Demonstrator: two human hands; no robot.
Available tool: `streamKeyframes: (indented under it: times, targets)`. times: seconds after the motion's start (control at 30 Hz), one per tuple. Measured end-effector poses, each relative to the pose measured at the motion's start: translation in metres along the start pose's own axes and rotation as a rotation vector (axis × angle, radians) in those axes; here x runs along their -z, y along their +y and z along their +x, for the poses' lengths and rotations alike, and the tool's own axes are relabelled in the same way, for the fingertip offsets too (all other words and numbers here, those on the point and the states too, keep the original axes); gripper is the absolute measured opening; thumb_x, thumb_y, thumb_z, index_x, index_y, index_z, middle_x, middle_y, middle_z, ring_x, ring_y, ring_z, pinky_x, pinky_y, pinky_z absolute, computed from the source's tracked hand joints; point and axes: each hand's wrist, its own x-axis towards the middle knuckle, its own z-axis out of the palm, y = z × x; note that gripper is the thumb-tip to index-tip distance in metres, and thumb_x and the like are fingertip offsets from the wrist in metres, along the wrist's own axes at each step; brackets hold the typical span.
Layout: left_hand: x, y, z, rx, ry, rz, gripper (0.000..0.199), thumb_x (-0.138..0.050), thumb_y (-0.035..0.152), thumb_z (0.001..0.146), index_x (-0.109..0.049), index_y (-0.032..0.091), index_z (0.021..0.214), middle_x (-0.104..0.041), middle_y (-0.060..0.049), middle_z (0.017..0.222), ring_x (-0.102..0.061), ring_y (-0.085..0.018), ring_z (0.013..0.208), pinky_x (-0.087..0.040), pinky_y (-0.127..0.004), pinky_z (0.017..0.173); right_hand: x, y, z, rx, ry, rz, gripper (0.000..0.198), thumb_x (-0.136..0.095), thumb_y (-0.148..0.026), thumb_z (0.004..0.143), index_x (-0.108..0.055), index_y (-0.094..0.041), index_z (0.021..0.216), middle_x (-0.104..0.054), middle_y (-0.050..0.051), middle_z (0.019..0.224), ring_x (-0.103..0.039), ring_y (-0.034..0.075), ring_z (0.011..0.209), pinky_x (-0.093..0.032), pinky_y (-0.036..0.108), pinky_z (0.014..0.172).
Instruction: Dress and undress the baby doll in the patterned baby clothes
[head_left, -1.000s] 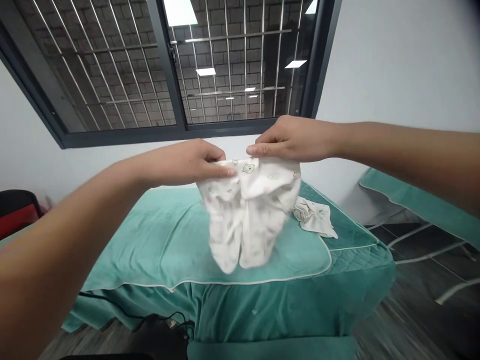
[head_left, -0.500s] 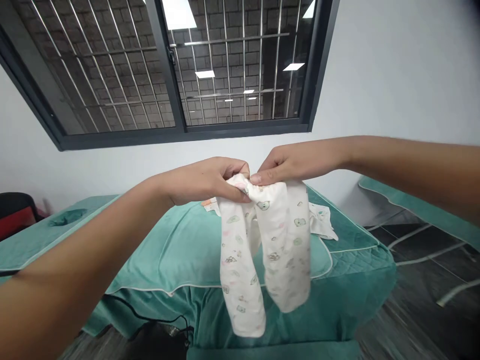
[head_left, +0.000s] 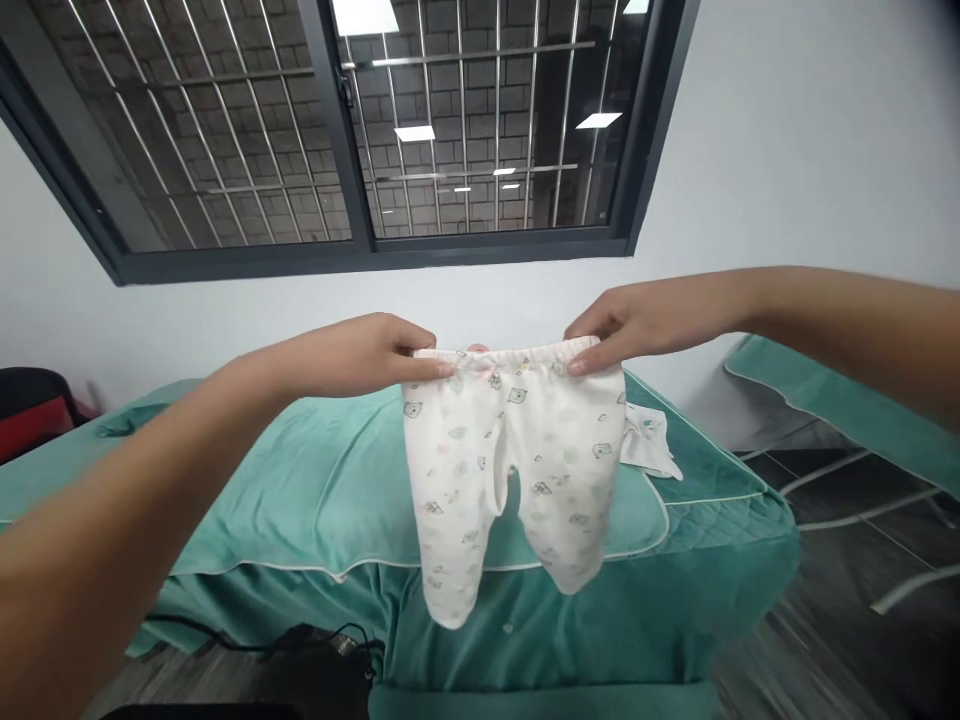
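A small pair of white baby pants (head_left: 559, 440) with an animal print hangs upright in front of me, its elastic waistband stretched level between my hands. My left hand (head_left: 375, 355) pinches the waistband's left corner, thumb in front and fingers behind. At the right corner, my right hand (head_left: 622, 325) grips the band the same way. Both legs of the pants dangle over the front edge of a green-covered bed (head_left: 315, 480). Behind the pants, on the bed's right part, lies another white printed cloth item (head_left: 651, 442), partly hidden.
A barred window (head_left: 480, 130) is in the white wall behind the bed. To the right stands another green-topped piece of furniture (head_left: 832, 400) with metal legs. A black and red object (head_left: 34, 420) sits at far left. Below the bed runs a black cable (head_left: 210, 632).
My hands have moved apart, spreading the bunched waistband wide. The pants now hang flatter and a little higher, with both legs side by side.
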Motion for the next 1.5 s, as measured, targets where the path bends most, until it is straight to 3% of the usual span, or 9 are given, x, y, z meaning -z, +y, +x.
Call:
streamKeyframes:
  times: [0.27,0.43,0.57,0.67,0.83,1.07,1.17,1.3,1.5]
  targets:
    - [-0.109,-0.019,0.021,0.085,0.535,-0.605,0.034,-0.057,0.052,0.087,-0.056,0.019,0.082,-0.062,-0.001,0.079,-0.057,-0.016,0.075,-0.045,-0.026,0.066,-0.128,0.044,0.039,0.062,0.027,0.764,0.038,-0.07,-0.052,0.078,-0.073,-0.02,0.097,-0.072,0.004,0.098,-0.066,0.022,0.092,-0.051,0.035,0.082]
    - [-0.196,-0.04,0.029,0.04,0.443,-1.06,0.052,-0.064,0.038,0.086,-0.046,0.029,0.134,-0.057,-0.007,0.135,-0.053,-0.022,0.127,-0.044,-0.033,0.104,-0.229,0.044,0.083,-0.141,0.147,1.137,0.028,-0.082,-0.038,0.066,-0.07,-0.019,0.083,-0.07,0.001,0.083,-0.063,0.02,0.08,-0.05,0.032,0.076]
    - [-0.25,-0.074,0.022,0.348,0.399,-0.98,0.068,-0.074,0.037,0.076,-0.046,0.03,0.138,-0.053,-0.007,0.141,-0.048,-0.03,0.133,-0.04,-0.044,0.11,-0.245,0.062,0.121,-0.227,0.315,1.478,0.03,-0.079,-0.039,0.068,-0.067,-0.019,0.087,-0.069,0.002,0.079,-0.064,0.02,0.075,-0.051,0.031,0.071]
    - [-0.273,-0.093,0.017,0.275,0.214,-0.936,0.048,-0.068,0.032,0.081,-0.058,0.028,0.128,-0.059,-0.008,0.133,-0.054,-0.031,0.126,-0.043,-0.047,0.108,-0.244,0.085,0.144,-0.271,0.453,1.567,0.035,-0.077,-0.04,0.068,-0.065,-0.021,0.095,-0.07,0.001,0.079,-0.066,0.021,0.074,-0.052,0.031,0.067]
    - [-0.271,-0.104,0.02,0.173,0.586,-0.694,0.038,-0.063,0.03,0.083,-0.064,0.027,0.121,-0.037,-0.008,0.153,-0.036,-0.033,0.141,-0.035,-0.046,0.115,-0.26,0.096,0.147,-0.282,0.304,1.514,0.034,-0.074,-0.042,0.071,-0.065,-0.021,0.096,-0.071,0.003,0.079,-0.067,0.022,0.072,-0.051,0.031,0.063]
    - [-0.234,-0.116,0.049,0.475,0.784,-0.729,0.025,-0.058,0.033,0.084,-0.058,0.024,0.108,-0.068,-0.004,0.104,-0.064,-0.024,0.097,-0.051,-0.036,0.088,-0.283,0.079,0.126,-0.266,-0.432,1.19,0.046,-0.056,-0.059,0.085,-0.057,-0.023,0.114,-0.069,0.002,0.074,-0.063,0.015,0.052,-0.048,0.027,0.052]
    - [-0.235,-0.152,0.072,0.576,0.875,-0.638,0.03,-0.057,0.038,0.085,-0.055,0.022,0.111,-0.066,-0.006,0.112,-0.062,-0.025,0.106,-0.048,-0.038,0.095,-0.277,0.097,0.135,-0.248,-0.128,0.894,0.039,-0.057,-0.055,0.087,-0.056,-0.022,0.108,-0.068,0.002,0.079,-0.064,0.016,0.06,-0.05,0.03,0.061]
    - [-0.247,-0.199,0.099,0.662,0.555,-0.646,0.048,-0.064,0.033,0.078,-0.053,0.017,0.122,-0.056,-0.015,0.134,-0.054,-0.029,0.125,-0.04,-0.041,0.107,-0.25,0.129,0.157,-0.238,0.26,0.598,0.028,-0.059,-0.042,0.087,-0.055,-0.027,0.11,-0.068,0.004,0.097,-0.063,0.019,0.084,-0.051,0.036,0.078]
    - [-0.245,-0.191,0.127,0.518,0.544,-0.786,0.048,-0.057,0.043,0.087,-0.055,0.023,0.13,-0.053,-0.01,0.144,-0.047,-0.027,0.135,-0.033,-0.042,0.115,-0.212,0.217,0.24,-0.221,0.611,0.439,0.051,-0.062,-0.05,0.081,-0.048,-0.021,0.12,-0.052,0.014,0.133,-0.055,0.026,0.117,-0.046,0.043,0.098]
